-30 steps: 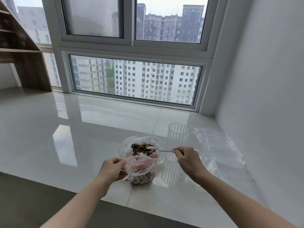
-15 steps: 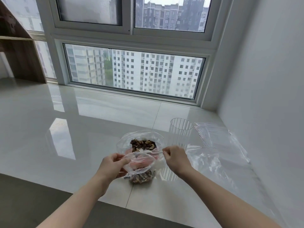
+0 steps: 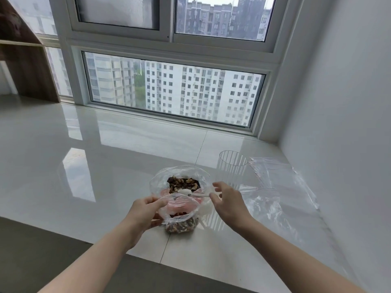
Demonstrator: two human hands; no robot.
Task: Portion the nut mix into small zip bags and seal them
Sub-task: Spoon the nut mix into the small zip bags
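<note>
A small bag (image 3: 179,216) is held at the left side of its mouth by the left hand (image 3: 146,212), whose fingers (image 3: 157,203) are curled on the film; its bottom rests on the counter (image 3: 105,166). A clear spoon (image 3: 193,194) lies across between the two bags, bowl toward the big bag (image 3: 179,180). The right hand (image 3: 227,203) is at the spoon's handle with thumb and forefinger narrowly parted; whether the handle is actually pinched cannot be told.

The step in hand is judged to be scooping a load across. It is best done with the small bag's mouth kept pulled wide and upright, the spoon held level until its bowl is over the opening, then tipped low inside so that nothing is spilled on the counter. The zip strip should be kept free of crumbs, or sealing is likely to fail.

The big bag stands open just behind the small one, with brown nut mix (image 3: 183,183) showing in it. The small bag is filled only at the bottom with the same mix. A ribbed clear cup (image 3: 231,168) stands just right of the big bag and looks empty. Flat spare bags (image 3: 281,187) lie further right, near the wall.
</note>
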